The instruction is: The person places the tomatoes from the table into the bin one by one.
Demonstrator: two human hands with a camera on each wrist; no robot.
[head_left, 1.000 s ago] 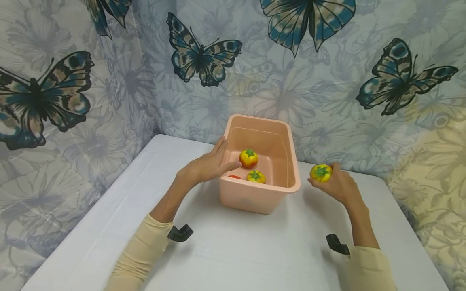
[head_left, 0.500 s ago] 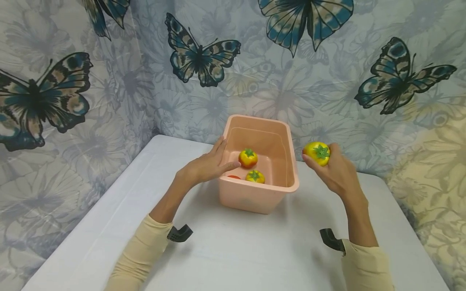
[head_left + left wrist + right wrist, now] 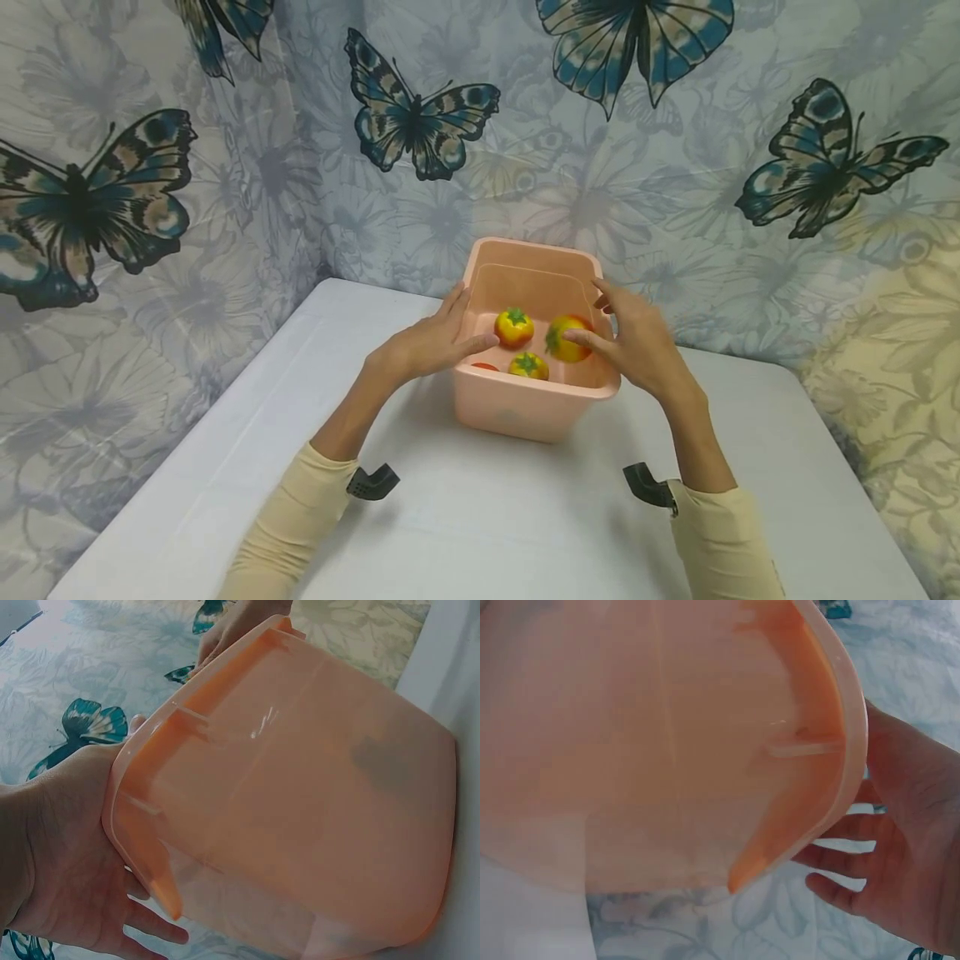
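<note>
A peach plastic tub (image 3: 510,414) stands on the table. My left hand (image 3: 416,346) rests against its left rim, thumb over the edge and fingers straight along the outside, also in the left wrist view. My right hand (image 3: 637,337) is over the right rim. Its thumb lies across a yellow-red fruit with a green leafy cap (image 3: 564,342), tilted inside the tub. In the right wrist view the fingers of the right hand (image 3: 907,855) are spread and fairly straight. Two similar fruits, one farther back (image 3: 513,328) and one nearer (image 3: 528,365), sit in the tub.
A red thing (image 3: 485,366) shows only partly behind the tub's front rim. The white table (image 3: 465,517) reaches back to a wall cloth (image 3: 667,200) printed with butterflies. A black device (image 3: 372,482) is on the left sleeve, another (image 3: 648,486) on the right.
My right hand has lifted the fruit from the table right of the tub and carried it left over the rim; its fingers have loosened. The left hand stays on the rim.
</note>
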